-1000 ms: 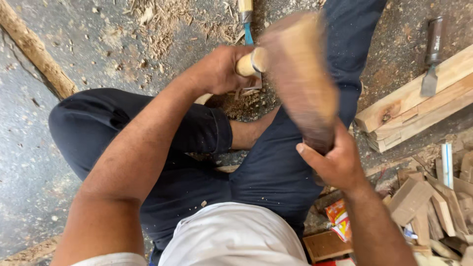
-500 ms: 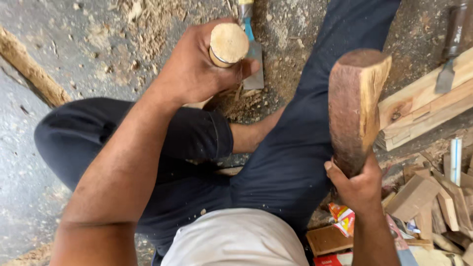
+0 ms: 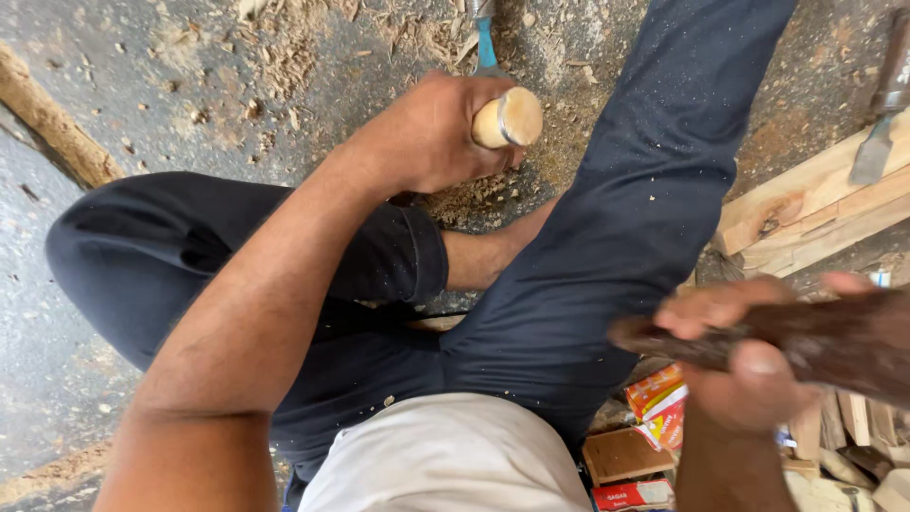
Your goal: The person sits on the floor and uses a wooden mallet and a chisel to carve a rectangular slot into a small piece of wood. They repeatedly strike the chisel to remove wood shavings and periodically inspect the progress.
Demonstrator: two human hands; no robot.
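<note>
My left hand [image 3: 431,133] is closed around the pale round wooden handle of a chisel [image 3: 507,117], whose blue neck and blade point away from me to the sawdust-covered floor. My right hand [image 3: 744,365] grips a dark brown wooden mallet [image 3: 834,341], which lies nearly level and reaches out past the right edge. I sit on the floor in dark trousers [image 3: 607,228], one leg bent to the left and one stretched forward.
Stacked pale timber pieces [image 3: 806,213] lie at the right with a second chisel [image 3: 877,123] resting on them. Small wood offcuts and colourful cardboard boxes [image 3: 664,417] sit by my right hip. A rough wooden pole [image 3: 52,118] lies at the far left.
The mallet has swung from upright down and to the right until nearly level. My left hand with the chisel has shifted slightly right and lower.
</note>
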